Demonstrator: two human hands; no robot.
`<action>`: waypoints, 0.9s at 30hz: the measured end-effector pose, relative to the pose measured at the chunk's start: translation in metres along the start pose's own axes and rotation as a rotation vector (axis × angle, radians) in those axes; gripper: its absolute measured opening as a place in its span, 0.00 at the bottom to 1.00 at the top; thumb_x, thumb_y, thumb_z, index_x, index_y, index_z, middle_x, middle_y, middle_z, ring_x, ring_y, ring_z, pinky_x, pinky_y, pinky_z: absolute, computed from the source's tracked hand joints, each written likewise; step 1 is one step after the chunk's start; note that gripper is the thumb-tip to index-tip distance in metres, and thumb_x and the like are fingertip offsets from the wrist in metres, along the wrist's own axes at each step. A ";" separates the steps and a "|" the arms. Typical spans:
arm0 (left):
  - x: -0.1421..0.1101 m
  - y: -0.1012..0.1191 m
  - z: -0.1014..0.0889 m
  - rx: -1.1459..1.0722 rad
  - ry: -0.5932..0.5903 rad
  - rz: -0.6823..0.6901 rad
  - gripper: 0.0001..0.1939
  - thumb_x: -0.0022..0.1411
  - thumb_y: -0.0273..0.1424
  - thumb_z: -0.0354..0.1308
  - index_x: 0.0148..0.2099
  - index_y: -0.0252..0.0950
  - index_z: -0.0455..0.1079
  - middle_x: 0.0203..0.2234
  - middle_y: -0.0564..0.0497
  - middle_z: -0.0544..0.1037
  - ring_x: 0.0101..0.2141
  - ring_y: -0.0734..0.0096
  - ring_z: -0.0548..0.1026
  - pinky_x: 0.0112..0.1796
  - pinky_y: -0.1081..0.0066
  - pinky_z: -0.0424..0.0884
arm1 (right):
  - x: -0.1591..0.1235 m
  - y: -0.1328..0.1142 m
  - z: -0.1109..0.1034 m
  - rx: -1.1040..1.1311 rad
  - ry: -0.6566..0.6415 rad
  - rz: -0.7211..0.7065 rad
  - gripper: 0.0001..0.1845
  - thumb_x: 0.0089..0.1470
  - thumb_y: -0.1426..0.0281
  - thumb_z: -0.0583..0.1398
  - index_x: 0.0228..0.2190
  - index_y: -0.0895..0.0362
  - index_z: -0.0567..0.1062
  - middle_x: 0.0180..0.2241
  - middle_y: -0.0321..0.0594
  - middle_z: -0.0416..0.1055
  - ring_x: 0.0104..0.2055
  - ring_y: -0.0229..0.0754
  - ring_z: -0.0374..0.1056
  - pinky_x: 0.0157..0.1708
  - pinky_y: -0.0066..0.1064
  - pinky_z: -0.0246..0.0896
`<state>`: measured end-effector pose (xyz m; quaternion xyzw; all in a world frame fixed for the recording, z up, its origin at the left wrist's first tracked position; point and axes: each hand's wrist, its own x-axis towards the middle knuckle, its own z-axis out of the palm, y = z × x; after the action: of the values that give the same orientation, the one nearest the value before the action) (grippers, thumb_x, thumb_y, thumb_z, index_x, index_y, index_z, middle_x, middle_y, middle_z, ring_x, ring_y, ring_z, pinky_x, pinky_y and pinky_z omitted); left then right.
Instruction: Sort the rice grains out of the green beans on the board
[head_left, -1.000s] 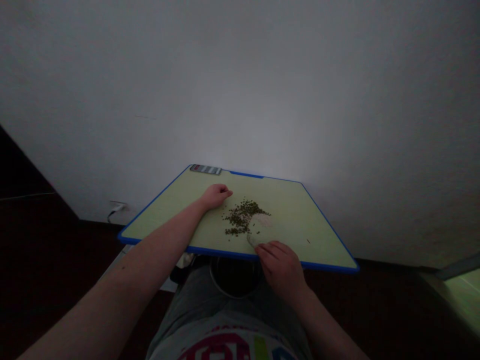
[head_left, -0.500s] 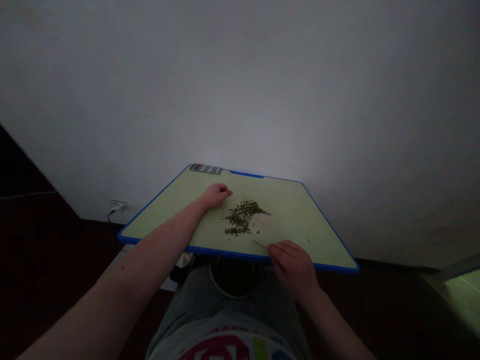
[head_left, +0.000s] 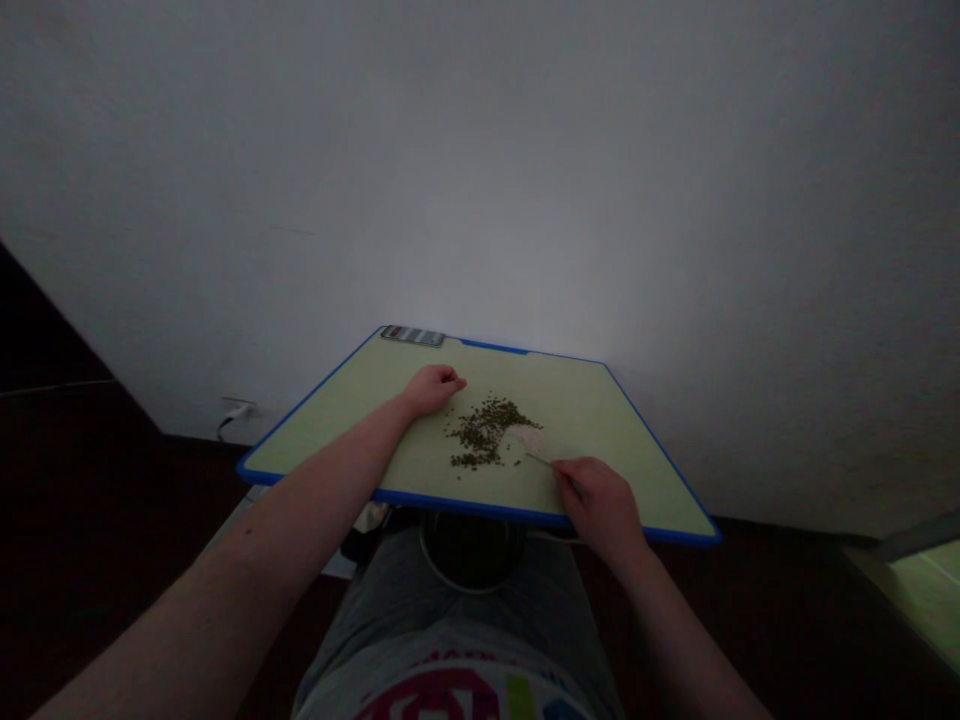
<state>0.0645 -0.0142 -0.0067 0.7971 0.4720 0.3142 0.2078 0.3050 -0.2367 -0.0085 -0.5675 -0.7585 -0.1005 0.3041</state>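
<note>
My right hand (head_left: 600, 505) grips a thin, pale stick (head_left: 538, 458) between thumb and fingers, just above the front part of the table (head_left: 330, 440). The stick's tip points left, close to a small patch of pale grains (head_left: 525, 438). Beside that patch spreads a heap of small brown-green beans or seeds (head_left: 484, 430), some mixed with the pale grains. Left of the heap, my left hand (head_left: 433, 388) rests on the tabletop with its fingers curled in. Whether anything is inside those fingers is hidden.
A phone (head_left: 412, 336) lies at the table's far left corner. Under the near edge, a round dark pot (head_left: 472, 550) sits at my lap. A pale wall (head_left: 510, 180) stands behind the table. A plug with a cord (head_left: 236, 412) is low on the left.
My right hand has moved up and slightly right with the stick, from the near edge toward the pale grains. My left hand has stayed in place.
</note>
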 end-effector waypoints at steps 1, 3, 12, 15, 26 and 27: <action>0.000 0.000 0.000 -0.001 -0.001 0.004 0.18 0.51 0.44 0.50 0.24 0.34 0.66 0.16 0.55 0.64 0.21 0.76 0.62 0.24 0.73 0.56 | 0.004 0.000 0.000 0.008 -0.010 0.036 0.11 0.53 0.71 0.53 0.34 0.56 0.75 0.32 0.40 0.74 0.35 0.41 0.68 0.37 0.33 0.63; 0.000 0.000 0.000 -0.006 -0.001 0.020 0.18 0.51 0.44 0.50 0.23 0.34 0.66 0.16 0.55 0.64 0.21 0.76 0.62 0.24 0.73 0.56 | 0.011 0.001 0.002 0.030 -0.024 0.110 0.11 0.52 0.70 0.54 0.35 0.55 0.75 0.33 0.39 0.75 0.34 0.41 0.69 0.36 0.33 0.64; 0.002 -0.002 0.001 -0.007 0.000 0.024 0.18 0.51 0.44 0.50 0.24 0.34 0.67 0.16 0.55 0.65 0.21 0.75 0.62 0.25 0.72 0.56 | 0.037 0.006 0.012 0.181 -0.063 0.244 0.11 0.50 0.67 0.55 0.34 0.53 0.76 0.31 0.36 0.76 0.29 0.39 0.69 0.31 0.30 0.63; 0.002 -0.002 0.001 -0.002 0.002 0.025 0.18 0.51 0.44 0.50 0.24 0.34 0.67 0.16 0.55 0.65 0.22 0.75 0.62 0.25 0.72 0.56 | 0.040 0.006 0.014 0.215 -0.073 0.250 0.11 0.49 0.67 0.56 0.33 0.53 0.76 0.31 0.36 0.75 0.29 0.39 0.68 0.30 0.30 0.62; 0.001 -0.001 0.001 -0.012 0.002 0.022 0.18 0.51 0.45 0.50 0.24 0.34 0.67 0.16 0.55 0.65 0.21 0.75 0.62 0.24 0.73 0.56 | 0.031 0.009 0.008 0.261 -0.103 0.244 0.10 0.49 0.68 0.56 0.33 0.54 0.76 0.31 0.37 0.75 0.31 0.39 0.69 0.32 0.29 0.63; 0.001 -0.001 0.001 -0.012 0.002 0.021 0.18 0.51 0.45 0.50 0.24 0.34 0.67 0.16 0.55 0.65 0.21 0.76 0.62 0.24 0.73 0.56 | 0.031 0.009 0.008 0.260 -0.100 0.245 0.10 0.49 0.68 0.56 0.33 0.54 0.76 0.31 0.37 0.75 0.31 0.39 0.69 0.32 0.29 0.63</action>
<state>0.0650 -0.0127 -0.0082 0.8003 0.4618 0.3203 0.2089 0.3048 -0.2051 0.0014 -0.6157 -0.7047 0.0644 0.3467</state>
